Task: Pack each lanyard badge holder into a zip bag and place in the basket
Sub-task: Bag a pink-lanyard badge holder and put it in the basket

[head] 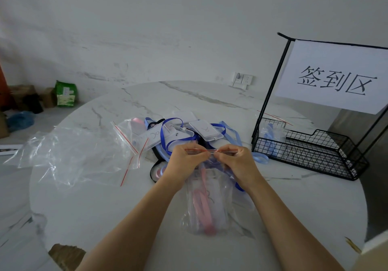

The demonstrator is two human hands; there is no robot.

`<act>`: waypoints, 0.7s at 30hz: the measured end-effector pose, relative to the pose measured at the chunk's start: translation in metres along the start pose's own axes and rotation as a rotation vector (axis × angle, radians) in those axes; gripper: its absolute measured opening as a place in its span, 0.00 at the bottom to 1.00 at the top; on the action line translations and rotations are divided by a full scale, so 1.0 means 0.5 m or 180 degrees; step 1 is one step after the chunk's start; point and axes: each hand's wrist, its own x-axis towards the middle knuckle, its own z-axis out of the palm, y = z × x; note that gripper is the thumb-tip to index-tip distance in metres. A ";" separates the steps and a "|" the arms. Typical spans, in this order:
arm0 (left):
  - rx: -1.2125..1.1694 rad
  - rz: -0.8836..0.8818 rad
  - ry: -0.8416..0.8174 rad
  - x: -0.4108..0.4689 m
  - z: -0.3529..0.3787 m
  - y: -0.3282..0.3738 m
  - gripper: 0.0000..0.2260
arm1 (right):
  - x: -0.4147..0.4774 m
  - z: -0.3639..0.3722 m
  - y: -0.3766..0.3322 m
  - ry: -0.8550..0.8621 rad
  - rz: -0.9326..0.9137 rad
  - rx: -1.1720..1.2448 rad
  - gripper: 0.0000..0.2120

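While both hands are working at the mouth of a clear plastic zip bag (206, 214), the step in hand is reading as sealing, not loading.

Head view (the only one):
- The left hand (184, 160) is pinching the bag's red seal strip (211, 150) between thumb and curled fingers, near the strip's middle.
- The right hand (234, 162) is pinching the same strip just beside it, and the fingertips of the two hands are nearly meeting.
- The bag is hanging from the strip toward the person, and its lower part is lying on the white marble-patterned round table (100, 207).
- Inside the bag a pink lanyard badge holder (202, 212) is showing through the film, wholly below the strip.
- Whether the strip is pressed closed along its whole length: cannot tell, since the hands are covering part of it.
- Beyond the hands a heap of clear badge holders with blue lanyards (180, 133) is lying unpacked.
- To the left, empty clear zip bags (73, 155) are lying flat.
- To the right a black wire basket (304, 157) is standing under a white paper sign (336, 77), well apart from the held bag.
- One packed bag (270, 136) holding a pale blue lanyard is leaning in the basket's near-left corner.

Judgement: the task is looking early. The next move is calling for the pinch to be run along the strip to both ends. After that comes a carry rightward and a release over the basket's rim.
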 end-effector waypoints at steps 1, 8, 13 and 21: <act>-0.0052 -0.0011 -0.0002 -0.001 0.000 0.003 0.08 | 0.002 0.001 0.001 -0.0015 0.0006 0.0013 0.08; -0.1042 -0.0335 0.0344 0.014 -0.013 0.003 0.08 | 0.007 -0.008 0.013 -0.0630 0.0331 0.0457 0.15; -0.1948 -0.0519 0.0193 0.018 -0.038 0.002 0.15 | -0.005 0.003 0.015 -0.1490 0.0599 0.0169 0.23; -0.2038 -0.0352 0.0754 0.019 -0.038 0.021 0.09 | 0.001 -0.003 0.018 -0.1137 0.0521 0.0182 0.20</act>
